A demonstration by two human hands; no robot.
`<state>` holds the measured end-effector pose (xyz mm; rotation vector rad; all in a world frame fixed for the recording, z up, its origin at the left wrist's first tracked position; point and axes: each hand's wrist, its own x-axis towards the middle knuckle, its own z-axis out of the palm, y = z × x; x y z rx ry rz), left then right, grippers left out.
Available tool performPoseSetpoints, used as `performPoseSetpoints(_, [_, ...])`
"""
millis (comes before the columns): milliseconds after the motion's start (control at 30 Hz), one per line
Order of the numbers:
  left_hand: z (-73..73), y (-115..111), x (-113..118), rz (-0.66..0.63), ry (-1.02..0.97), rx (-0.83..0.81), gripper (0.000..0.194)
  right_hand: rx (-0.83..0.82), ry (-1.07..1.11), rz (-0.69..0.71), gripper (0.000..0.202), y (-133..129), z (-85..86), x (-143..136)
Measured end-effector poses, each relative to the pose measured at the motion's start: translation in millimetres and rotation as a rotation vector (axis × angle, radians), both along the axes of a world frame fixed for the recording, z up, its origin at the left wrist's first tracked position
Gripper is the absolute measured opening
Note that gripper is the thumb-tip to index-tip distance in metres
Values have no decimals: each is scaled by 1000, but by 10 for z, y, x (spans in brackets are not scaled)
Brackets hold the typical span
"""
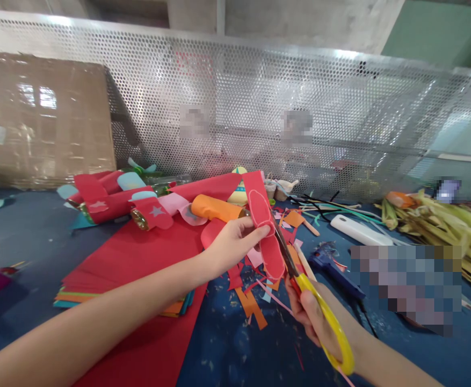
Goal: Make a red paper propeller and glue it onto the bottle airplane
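A strip of red craft foam with pale drawn outlines is pinched between the thumb and fingers of my left hand. My right hand grips scissors with yellow handles. Their dark blades point up and away, along the right edge of the red strip. How far the blades are parted is hard to see. Below the strip lie orange and red scraps. Just left of my left hand are an orange foam roll and a stack of red sheets.
Red stocking shapes lie at the left back, near a cardboard box. A dark blue glue gun, a white handle-like object and dried husks are on the right. A perforated metal panel stands behind the blue table.
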<state>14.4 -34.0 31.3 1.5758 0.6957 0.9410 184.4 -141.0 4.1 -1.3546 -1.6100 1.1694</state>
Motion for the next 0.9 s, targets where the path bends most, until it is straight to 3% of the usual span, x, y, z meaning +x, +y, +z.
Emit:
performPoseSetpoints(300, [26,-19,5,23,13,-19,34,-54,9,-38,66,-5,-67,-2])
performPoseSetpoints(900, [70,-7,-34,26,0,-62,25,20,32,13,64,-4,52,-53])
